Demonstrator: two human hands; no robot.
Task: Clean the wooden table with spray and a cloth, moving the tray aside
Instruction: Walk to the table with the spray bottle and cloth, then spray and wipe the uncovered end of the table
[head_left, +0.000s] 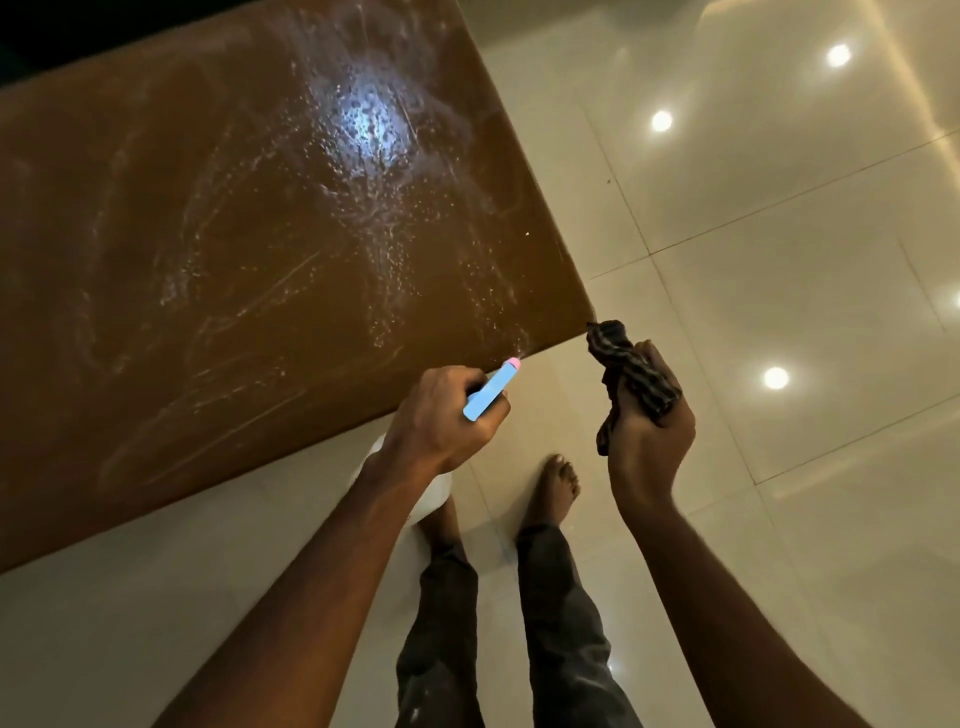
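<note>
While our left hand points the spray bottle at the near edge of the surface, our right hand waits just off the near right corner. The left grip is wrapped tight on the bottle, with its pink tip aimed at the wood and a little mist at the tip. The right grip is closed on the cloth, which is dark, striped and bunched up.

We see lots of small wet drops and shiny streaks on the surface, most of them toward the far right side. We see no tray anywhere.

We think the bottle is light and hard, so it is easy to hold by its neck with a finger on the trigger. It may get slippery if it gets wet. We think the cloth is soft and floppy. It will work better if we open it flat and press with the palm. The wet wood will be slick, so the cloth should slide with ease.
</note>
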